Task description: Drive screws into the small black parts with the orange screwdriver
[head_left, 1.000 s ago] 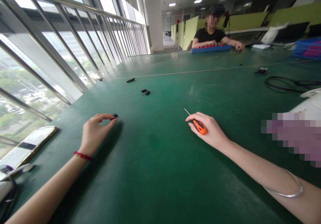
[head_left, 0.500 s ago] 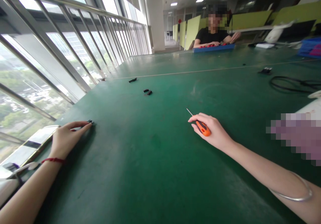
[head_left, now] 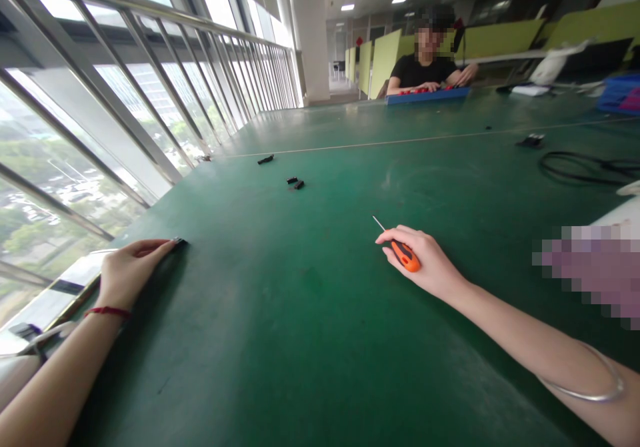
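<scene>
My right hand [head_left: 425, 260] rests on the green table [head_left: 320, 340] and grips a small screwdriver [head_left: 404, 255] with an orange handle; its thin metal shaft points up and to the left. My left hand [head_left: 131, 272] lies low near the table's left edge, fingers stretched toward a small black part [head_left: 179, 241] at its fingertips. Whether the fingers pinch the part or only touch it is unclear. A red cord circles the left wrist and a silver bangle the right forearm.
Two small black parts [head_left: 295, 182] and a black strip [head_left: 265, 159] lie farther up the table. A phone [head_left: 60, 287] sits at the left edge by the window railing. A black cable [head_left: 580, 167] coils at right. A person sits across at a blue tray [head_left: 425, 95].
My left hand slid left and toward me with the small black part, from mid-table to the left edge. My right hand with the screwdriver stayed nearly still.
</scene>
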`<state>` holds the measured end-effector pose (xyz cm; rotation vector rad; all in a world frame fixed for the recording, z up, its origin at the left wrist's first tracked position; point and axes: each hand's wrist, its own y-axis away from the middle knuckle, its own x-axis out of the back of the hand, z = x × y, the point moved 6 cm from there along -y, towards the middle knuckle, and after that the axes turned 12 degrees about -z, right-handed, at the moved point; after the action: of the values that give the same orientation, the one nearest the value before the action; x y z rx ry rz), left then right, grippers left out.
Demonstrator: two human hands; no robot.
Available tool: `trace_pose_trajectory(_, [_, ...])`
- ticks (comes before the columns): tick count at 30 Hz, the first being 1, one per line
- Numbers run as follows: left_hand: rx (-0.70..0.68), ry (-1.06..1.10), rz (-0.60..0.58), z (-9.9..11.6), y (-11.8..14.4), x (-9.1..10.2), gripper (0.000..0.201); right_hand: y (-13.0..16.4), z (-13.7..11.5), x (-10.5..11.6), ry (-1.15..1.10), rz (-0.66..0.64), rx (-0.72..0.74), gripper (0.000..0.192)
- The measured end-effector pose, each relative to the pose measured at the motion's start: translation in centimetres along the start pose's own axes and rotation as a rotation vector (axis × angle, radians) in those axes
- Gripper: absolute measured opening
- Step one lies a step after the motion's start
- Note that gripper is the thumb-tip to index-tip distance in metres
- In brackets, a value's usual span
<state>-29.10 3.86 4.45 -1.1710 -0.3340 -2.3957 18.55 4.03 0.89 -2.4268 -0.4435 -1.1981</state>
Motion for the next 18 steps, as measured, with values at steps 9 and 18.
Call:
trace_pose_trajectory(9, [0.010, -0.014, -0.062, -0.69, -0.49, -0.12, 0.048, 0.02, 0.05, -0.09, -0.013, -0.018, -0.018, 0.017])
trace_pose_trajectory(18, [0.006, -0.004, -0.055, -0.08, 0.20, -0.01, 0.045, 0.06, -0.13, 0.05, -0.006, -0.001, 0.002, 0.018])
